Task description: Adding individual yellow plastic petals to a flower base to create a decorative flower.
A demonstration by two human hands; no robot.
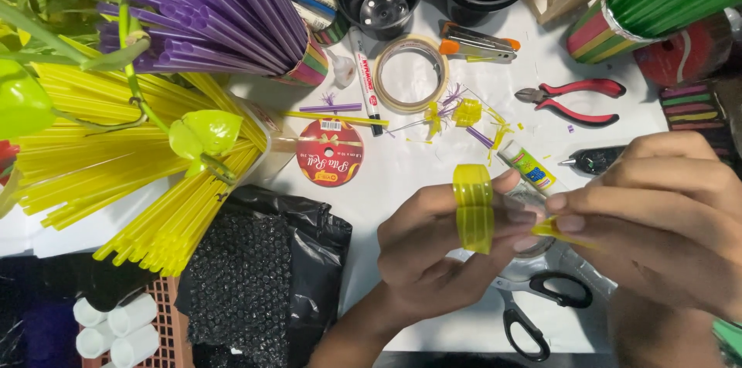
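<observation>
Hands meet above the white table (433,167). Left hand (440,240) pinches a yellow straw bundle (474,207); right hand (657,221) grips a yellow strip (558,230) beside it, scissors (533,306) below.

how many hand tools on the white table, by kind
pliers: 1
scissors: 1
stapler: 1
marker pen: 1
tape roll: 1
total: 5

My view is bright and evenly lit from overhead, the white table (433,175) nearly glaring. Shadows are soft. My right hand (657,221) looms large and slightly blurred; green leaves (31,97) at the left edge are unfocused.
</observation>
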